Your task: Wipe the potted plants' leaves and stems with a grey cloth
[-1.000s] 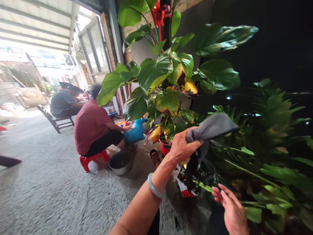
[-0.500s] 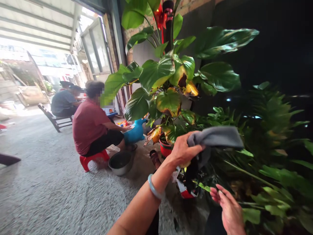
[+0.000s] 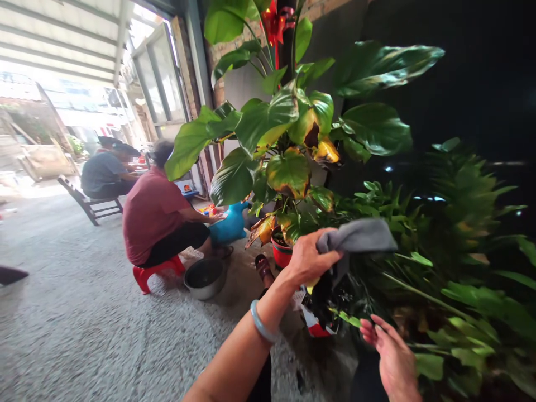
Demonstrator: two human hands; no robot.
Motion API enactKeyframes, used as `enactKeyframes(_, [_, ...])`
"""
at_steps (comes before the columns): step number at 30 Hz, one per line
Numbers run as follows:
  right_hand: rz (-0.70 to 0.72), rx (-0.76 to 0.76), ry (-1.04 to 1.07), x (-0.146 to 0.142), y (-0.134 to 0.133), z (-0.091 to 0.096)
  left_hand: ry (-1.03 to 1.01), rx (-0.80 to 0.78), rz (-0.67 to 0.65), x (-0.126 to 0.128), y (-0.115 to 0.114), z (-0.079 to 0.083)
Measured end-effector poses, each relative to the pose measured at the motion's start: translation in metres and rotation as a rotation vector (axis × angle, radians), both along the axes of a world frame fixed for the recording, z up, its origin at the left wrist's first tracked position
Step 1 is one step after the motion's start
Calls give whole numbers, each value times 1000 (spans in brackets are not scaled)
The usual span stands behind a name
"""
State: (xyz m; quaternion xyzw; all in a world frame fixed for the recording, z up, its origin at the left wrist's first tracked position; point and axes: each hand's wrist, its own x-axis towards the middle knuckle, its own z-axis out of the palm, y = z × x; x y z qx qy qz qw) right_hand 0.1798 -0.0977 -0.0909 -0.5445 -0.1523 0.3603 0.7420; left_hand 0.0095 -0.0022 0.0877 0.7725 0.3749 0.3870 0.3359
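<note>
A grey cloth is bunched in my left hand, its loose end sticking out to the right over the plants. That wrist wears a pale bangle. Lower right, my right hand has its thumb and fingers pinched at the tip of a small green leaf. Just beyond my left hand rises a tall potted plant with broad leaves, some yellow and brown at the edges. Its red pot stands on the floor. Below the cloth is a red and white container, partly hidden by dark material.
Leafy plants crowd the right side. On the left a person in a red shirt sits on a red stool, beside a grey basin and a blue toy. Farther back, others sit near a dark chair.
The cloth's loose end has swung down and left, and my left hand has shifted slightly left. My right hand stays at the leaf. The seated person's head has turned away.
</note>
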Motion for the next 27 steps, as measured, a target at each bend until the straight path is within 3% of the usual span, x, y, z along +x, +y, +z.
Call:
enactKeyframes(3, [1,17,10,-3,2,2,-44,104,62,12,5,3])
enactKeyframes(7, [19,-17,48,-2,0,3,508,-44,-54,4,-7,-34])
enactKeyframes(9, [11,-41,48,-1,-1,2,619,-135,-111,-7,-13,-44])
enactKeyframes(12, [-18,-43,44,0,-1,1,352,-116,-84,-16,-13,-27])
enactKeyframes(15, [2,-13,18,-2,1,0,-15,52,-13,-9,-3,5])
enactKeyframes(17, [11,11,0,-3,2,1,-96,128,50,0,2,12])
enactKeyframes(20, [17,19,29,-4,1,3,196,70,51,4,-2,-11])
enactKeyframes(23, [29,-23,64,-3,-2,6,653,-105,-141,-7,-13,-48])
enactKeyframes(25, [15,-47,62,-1,-2,7,681,-172,-206,-19,-18,-58])
enactKeyframes(27, [-5,-54,53,-1,-1,7,481,-166,-182,-27,-16,-48])
